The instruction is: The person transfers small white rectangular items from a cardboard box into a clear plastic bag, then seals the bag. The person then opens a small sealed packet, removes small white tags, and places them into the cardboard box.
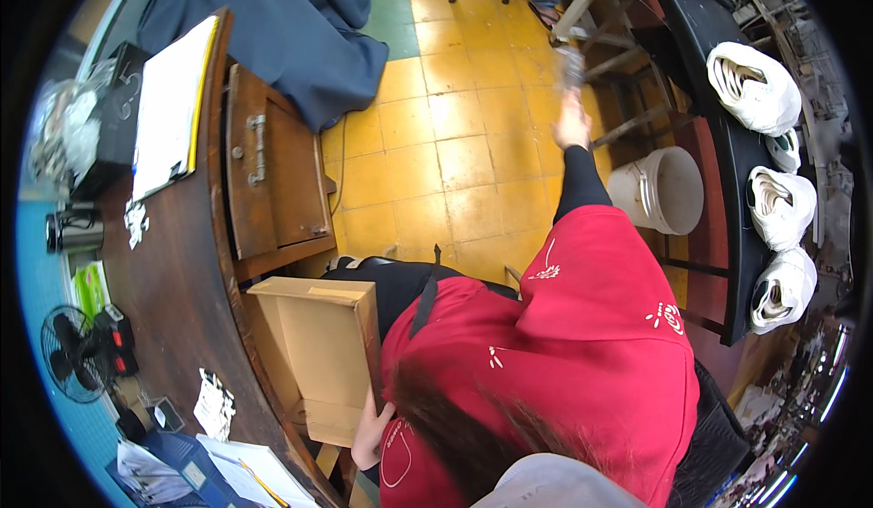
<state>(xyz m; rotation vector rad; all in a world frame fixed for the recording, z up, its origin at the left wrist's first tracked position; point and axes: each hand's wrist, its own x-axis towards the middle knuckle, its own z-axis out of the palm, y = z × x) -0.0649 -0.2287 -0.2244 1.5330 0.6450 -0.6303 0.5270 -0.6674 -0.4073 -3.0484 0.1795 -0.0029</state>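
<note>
My left hand (370,433) grips the near side of a shallow, open cardboard box (318,353), its fingers partly hidden by the box wall. The box is tilted between my lap and the desk, and the part of its inside that shows is bare. My right arm is stretched far out to the right and forward. In my right hand (572,126), closed, is a small see-through thing (570,67) that looks like clear plastic, smeared by motion, its kind not plain. It is held over the tiled floor, beside the legs of a black-topped table.
A wooden desk (173,281) stands left, with a clipboard (173,99), black fan (77,353) and papers. White rolled bundles (755,88) lie on the black table (727,190) at right, a white bucket (668,191) below. Dark blue cloth (264,35) and another person's foot (546,15) are ahead.
</note>
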